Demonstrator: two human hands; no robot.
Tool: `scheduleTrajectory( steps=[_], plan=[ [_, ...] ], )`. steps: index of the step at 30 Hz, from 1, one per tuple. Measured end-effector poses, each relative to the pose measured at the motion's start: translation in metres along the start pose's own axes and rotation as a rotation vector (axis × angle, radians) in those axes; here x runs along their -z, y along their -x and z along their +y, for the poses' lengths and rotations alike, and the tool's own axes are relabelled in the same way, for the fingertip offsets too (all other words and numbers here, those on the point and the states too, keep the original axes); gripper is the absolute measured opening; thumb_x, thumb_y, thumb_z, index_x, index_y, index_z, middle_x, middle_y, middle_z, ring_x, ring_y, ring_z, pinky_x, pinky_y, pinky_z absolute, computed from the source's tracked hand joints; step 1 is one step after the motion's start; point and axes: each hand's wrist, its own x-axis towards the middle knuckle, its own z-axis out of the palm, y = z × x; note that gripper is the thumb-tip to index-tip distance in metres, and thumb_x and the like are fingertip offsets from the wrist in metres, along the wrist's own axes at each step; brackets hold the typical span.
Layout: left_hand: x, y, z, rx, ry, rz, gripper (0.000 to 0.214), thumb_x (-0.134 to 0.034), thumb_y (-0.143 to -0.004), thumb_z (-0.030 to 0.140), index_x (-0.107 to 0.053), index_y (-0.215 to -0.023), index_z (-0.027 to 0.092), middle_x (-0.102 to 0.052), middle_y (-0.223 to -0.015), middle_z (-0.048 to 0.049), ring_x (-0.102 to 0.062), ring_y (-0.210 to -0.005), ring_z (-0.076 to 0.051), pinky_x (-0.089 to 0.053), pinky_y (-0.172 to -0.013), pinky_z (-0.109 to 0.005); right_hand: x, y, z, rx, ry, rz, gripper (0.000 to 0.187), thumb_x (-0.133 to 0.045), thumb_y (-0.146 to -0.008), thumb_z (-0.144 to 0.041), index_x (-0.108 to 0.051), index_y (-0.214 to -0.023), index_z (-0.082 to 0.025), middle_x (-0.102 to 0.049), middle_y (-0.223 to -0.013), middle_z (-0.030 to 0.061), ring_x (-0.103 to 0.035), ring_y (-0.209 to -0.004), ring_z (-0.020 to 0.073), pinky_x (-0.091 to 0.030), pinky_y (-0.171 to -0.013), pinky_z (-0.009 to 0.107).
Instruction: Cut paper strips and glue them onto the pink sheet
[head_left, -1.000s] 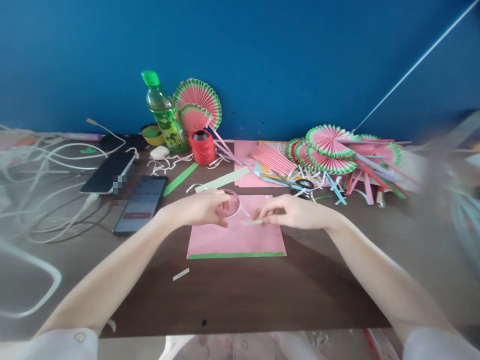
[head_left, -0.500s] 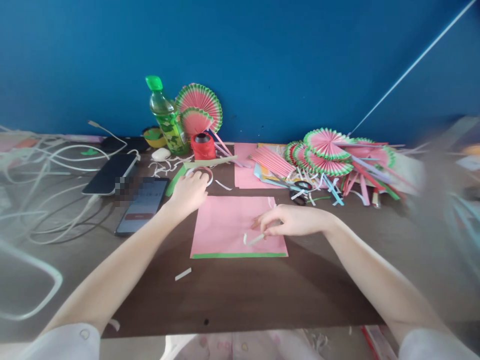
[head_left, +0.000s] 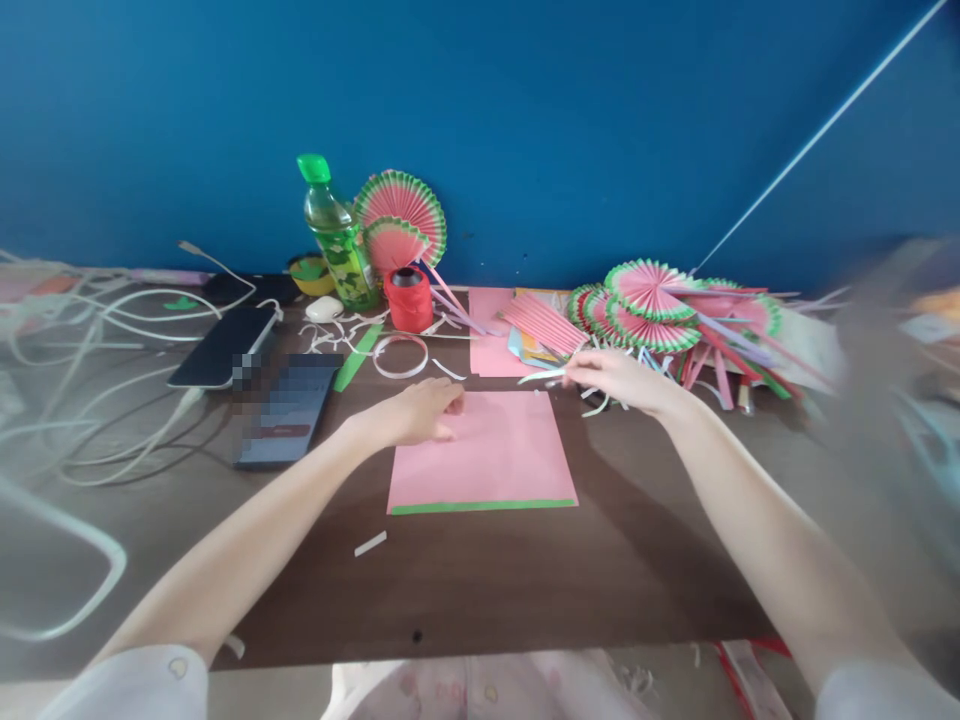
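Observation:
A pink paper sheet (head_left: 487, 450) with a green strip (head_left: 484, 507) along its near edge lies flat on the desk. My left hand (head_left: 416, 412) is over its far left corner, thumb and fingers apart, holding nothing. Beyond the sheet's far right corner, my right hand (head_left: 619, 378) pinches a pale paper strip (head_left: 541, 376) that points left. Under and behind that hand lies a heap of cut scraps, and the scissors there are mostly covered. A tape roll (head_left: 426, 355) rests just beyond my left hand.
Folded paper fans (head_left: 651, 290) and coloured sticks are heaped at the back right. A green bottle (head_left: 339, 250) and a red spool (head_left: 409, 303) stand at the back left. A phone (head_left: 289, 410), a power bank (head_left: 223, 345) and white cables occupy the left side.
My left hand has left the tape roll and come nearer, onto the sheet's corner. My right hand has moved from above the sheet to the scraps at the far right, carrying a pale strip.

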Motion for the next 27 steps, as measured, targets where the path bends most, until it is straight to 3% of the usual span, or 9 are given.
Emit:
scheduleTrajectory(
  steps=[2, 4, 6, 8, 11, 13, 18, 23, 27],
  plan=[
    [0.003, 0.0, 0.0, -0.01, 0.048, 0.007, 0.02, -0.056, -0.067, 0.025, -0.052, -0.085, 0.016, -0.057, -0.092, -0.005, -0.052, -0.085, -0.018, -0.039, -0.072, -0.027, 0.011, 0.007, -0.005, 0.019, 0.096, 0.098, 0.026, -0.047, -0.079, -0.039, -0.06, -0.073, -0.017, -0.062, -0.079, 0.004, -0.056, -0.072, 0.0165, -0.04, -0.062, 0.027],
    [0.008, 0.001, 0.002, 0.005, 0.123, 0.063, 0.016, -0.05, -0.072, 0.025, -0.054, -0.085, 0.017, -0.059, -0.088, -0.0036, -0.055, -0.081, -0.016, -0.04, -0.071, -0.026, 0.019, 0.018, -0.016, 0.089, 0.08, 0.082, 0.028, -0.045, -0.08, -0.041, -0.06, -0.077, -0.018, -0.063, -0.083, 0.0038, -0.056, -0.073, 0.0162, -0.04, -0.063, 0.027],
    [0.015, 0.002, 0.005, 0.035, 0.21, 0.17, 0.019, -0.042, -0.078, 0.026, -0.056, -0.088, 0.018, -0.062, -0.087, -0.0023, -0.056, -0.08, -0.015, -0.041, -0.072, -0.025, 0.021, 0.029, -0.031, 0.167, 0.011, -0.033, 0.026, -0.046, -0.081, -0.04, -0.06, -0.081, -0.019, -0.065, -0.089, 0.0043, -0.058, -0.081, 0.016, -0.041, -0.069, 0.026],
    [0.023, 0.005, 0.012, 0.038, 0.305, 0.283, 0.025, -0.037, -0.082, 0.027, -0.058, -0.091, 0.019, -0.063, -0.092, -0.0019, -0.057, -0.085, -0.014, -0.042, -0.075, -0.025, 0.017, 0.037, -0.046, 0.222, -0.035, -0.182, 0.026, -0.046, -0.082, -0.04, -0.06, -0.083, -0.019, -0.065, -0.083, 0.0036, -0.059, -0.075, 0.0148, -0.043, -0.065, 0.026],
    [0.032, 0.009, 0.023, -0.026, 0.434, 0.334, 0.03, -0.036, -0.084, 0.03, -0.06, -0.094, 0.017, -0.064, -0.099, -0.0023, -0.056, -0.094, -0.014, -0.04, -0.084, -0.026, 0.004, 0.044, -0.065, 0.287, 0.008, -0.309, 0.024, -0.048, -0.081, -0.038, -0.062, -0.084, -0.018, -0.065, -0.077, 0.002, -0.059, -0.067, 0.0127, -0.043, -0.063, 0.025],
    [0.036, 0.012, 0.029, -0.053, 0.492, 0.231, 0.031, -0.037, -0.084, 0.033, -0.062, -0.093, 0.016, -0.066, -0.096, -0.0025, -0.057, -0.093, -0.014, -0.039, -0.087, -0.027, -0.004, 0.045, -0.073, 0.346, 0.063, -0.329, 0.022, -0.046, -0.082, -0.034, -0.063, -0.084, -0.019, -0.065, -0.074, 0.0005, -0.059, -0.065, 0.0118, -0.042, -0.064, 0.024],
    [0.038, 0.02, 0.036, -0.093, 0.628, -0.19, 0.033, -0.039, -0.085, 0.037, -0.063, -0.09, 0.016, -0.069, -0.083, -0.0036, -0.059, -0.09, -0.016, -0.04, -0.084, -0.028, -0.018, 0.044, -0.08, 0.396, 0.169, -0.28, 0.022, -0.045, -0.082, -0.028, -0.065, -0.086, -0.021, -0.066, -0.07, -0.0008, -0.057, -0.062, 0.0114, -0.04, -0.061, 0.023],
    [0.038, 0.024, 0.034, -0.119, 0.732, -0.346, 0.03, -0.043, -0.085, 0.036, -0.063, -0.088, 0.015, -0.067, -0.071, -0.0032, -0.059, -0.078, -0.013, -0.04, -0.081, -0.026, -0.024, 0.046, -0.077, 0.379, 0.206, -0.228, 0.024, -0.045, -0.082, -0.031, -0.066, -0.087, -0.022, -0.066, -0.07, -0.0009, -0.056, -0.058, 0.011, -0.039, -0.06, 0.023],
    [0.035, 0.023, 0.033, -0.166, 0.737, -0.37, 0.019, -0.051, -0.079, 0.031, -0.062, -0.08, 0.015, -0.064, -0.072, -0.0005, -0.053, -0.064, -0.009, -0.039, -0.068, -0.023, -0.027, 0.049, -0.072, 0.367, 0.185, -0.208, 0.024, -0.046, -0.081, -0.03, -0.067, -0.09, -0.021, -0.068, -0.074, 0.0, -0.058, -0.064, 0.012, -0.04, -0.064, 0.024]
  ],
)
